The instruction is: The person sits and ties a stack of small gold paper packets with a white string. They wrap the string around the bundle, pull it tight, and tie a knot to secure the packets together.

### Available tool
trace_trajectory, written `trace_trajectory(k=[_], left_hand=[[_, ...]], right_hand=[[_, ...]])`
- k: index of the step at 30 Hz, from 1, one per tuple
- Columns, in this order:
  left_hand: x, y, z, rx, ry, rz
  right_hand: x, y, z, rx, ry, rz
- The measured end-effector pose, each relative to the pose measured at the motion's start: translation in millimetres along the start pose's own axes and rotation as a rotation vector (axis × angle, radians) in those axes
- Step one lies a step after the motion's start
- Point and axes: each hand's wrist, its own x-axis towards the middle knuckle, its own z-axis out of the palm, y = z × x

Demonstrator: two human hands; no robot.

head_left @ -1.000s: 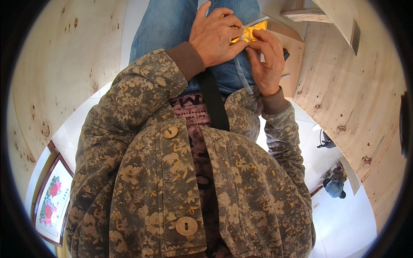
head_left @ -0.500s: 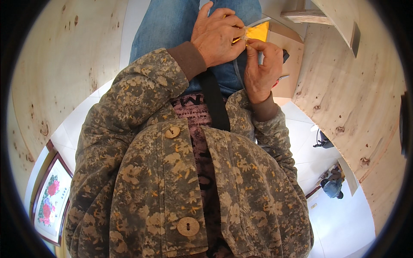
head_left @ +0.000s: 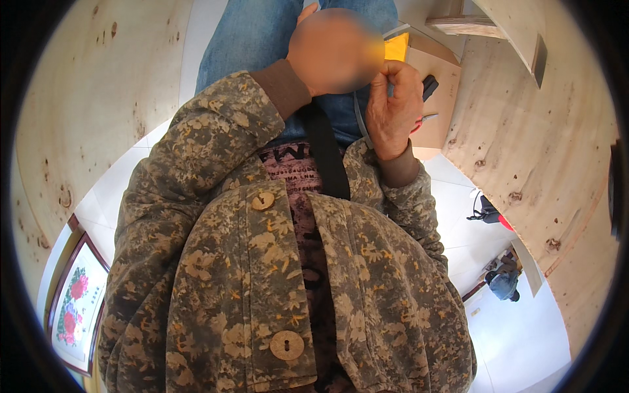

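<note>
Since a second earlier, the right hand [head_left: 393,110] had drawn a little toward the body, while the left hand [head_left: 335,51] had kept nearly the same place, now covered by a blur; to the right hand's right, more showed of a black object [head_left: 430,87] and a red-handled tool [head_left: 424,122], both over the cardboard [head_left: 440,92].

Around them, a large wooden panel [head_left: 524,141] stood well to the right of the right hand, and another wooden panel [head_left: 98,78] well to the left of the left hand; jeans-clad legs [head_left: 239,49] lay beneath both; the yellow piece [head_left: 396,48] lay just above the right hand, beside the left, partly lost in the blur; a narrow pale strip [head_left: 360,118] hung along the right hand's left side.

The left forearm slanted up and rightward to its hand, whose grip could not be told; the right hand pointed upward, palm side turned left, thumb and forefinger bent close together at the blur's edge; whether they gripped anything could not be told.
</note>
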Motion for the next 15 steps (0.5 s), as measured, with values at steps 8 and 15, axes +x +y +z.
trace_trajectory(k=[8,15], left_hand=[[-0.2,-0.2,0.3,-0.004,-0.030,-0.022],[-0.7,-0.8,0.1,-0.006,-0.071,-0.047]], right_hand=[[-3.0,0.6,-0.3,-0.085,-0.002,-0.153],[-6.9,-4.7,0.3,-0.104,-0.010,-0.208]])
